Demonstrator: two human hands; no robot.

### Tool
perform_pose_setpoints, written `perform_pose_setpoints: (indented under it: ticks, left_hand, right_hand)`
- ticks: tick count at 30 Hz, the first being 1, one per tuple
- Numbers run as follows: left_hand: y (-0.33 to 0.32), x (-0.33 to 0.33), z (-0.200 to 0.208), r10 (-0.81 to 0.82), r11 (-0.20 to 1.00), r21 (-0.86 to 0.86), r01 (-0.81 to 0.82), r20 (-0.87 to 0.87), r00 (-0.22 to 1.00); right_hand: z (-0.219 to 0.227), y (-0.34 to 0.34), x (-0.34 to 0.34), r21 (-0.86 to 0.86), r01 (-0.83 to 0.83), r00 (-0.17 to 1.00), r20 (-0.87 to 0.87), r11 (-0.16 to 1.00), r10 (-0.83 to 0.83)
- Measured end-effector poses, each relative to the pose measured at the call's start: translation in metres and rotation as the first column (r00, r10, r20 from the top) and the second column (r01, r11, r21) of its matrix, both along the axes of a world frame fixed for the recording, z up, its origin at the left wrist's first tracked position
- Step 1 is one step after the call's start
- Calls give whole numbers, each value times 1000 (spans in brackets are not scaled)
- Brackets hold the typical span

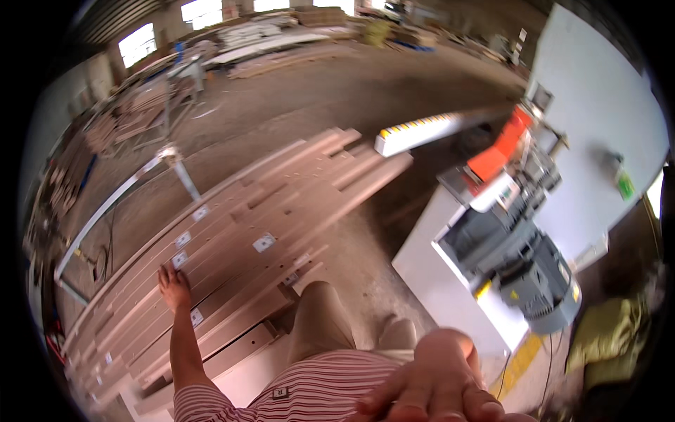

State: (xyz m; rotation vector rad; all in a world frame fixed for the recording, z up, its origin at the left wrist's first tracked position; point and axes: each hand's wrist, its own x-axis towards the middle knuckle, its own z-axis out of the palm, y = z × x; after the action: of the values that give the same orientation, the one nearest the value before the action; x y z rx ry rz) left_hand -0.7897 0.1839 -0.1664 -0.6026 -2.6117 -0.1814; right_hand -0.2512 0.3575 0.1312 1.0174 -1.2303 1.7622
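Note:
My left hand [174,287] rests on a stack of long brown wooden boards [281,200], its fingers stretched over the top near a small white label [179,259]. More white labels, such as one label [264,243] nearer the middle, lie on the boards. Some boards have small holes. My right hand [436,383] is raised close to the camera at the bottom, in front of my striped shirt. Its fingers extend downward, slightly apart, and no object shows in it; the fingertips are partly cut off.
On the right stands a machine with a grey motor [538,281], an orange guard [499,148] and a white cabinet [443,264]. A white beam with yellow markings [422,130] juts out from it. Left of the stack is a metal frame [112,204]. A yellowish sack [608,330] lies far right.

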Motion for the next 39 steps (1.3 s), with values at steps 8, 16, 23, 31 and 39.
perform_pose_setpoints:
  ticks: [8,16,23,31,39]
  left_hand:
    - [-1,-10,-8,-26,993,-112,27,12,1000]
    - [-1,-17,-5,122,901,-413,-131,-48,991]
    - [13,4,5,137,939,-320,-129,3,991]
    - [19,11,8,83,986,-146,-81,11,996]
    - [-35,-38,-28,4,988,-155,-17,-82,997]
  right_hand:
    - [40,-4,16,-28,-249,963,104,968,250]
    - [60,-26,10,-373,-450,840,130,811,526]
    - [65,-42,12,-634,-390,812,105,668,573]
    - [32,-1,21,78,-303,935,218,950,280]
    - [11,-1,12,125,85,996,2,988,-86]
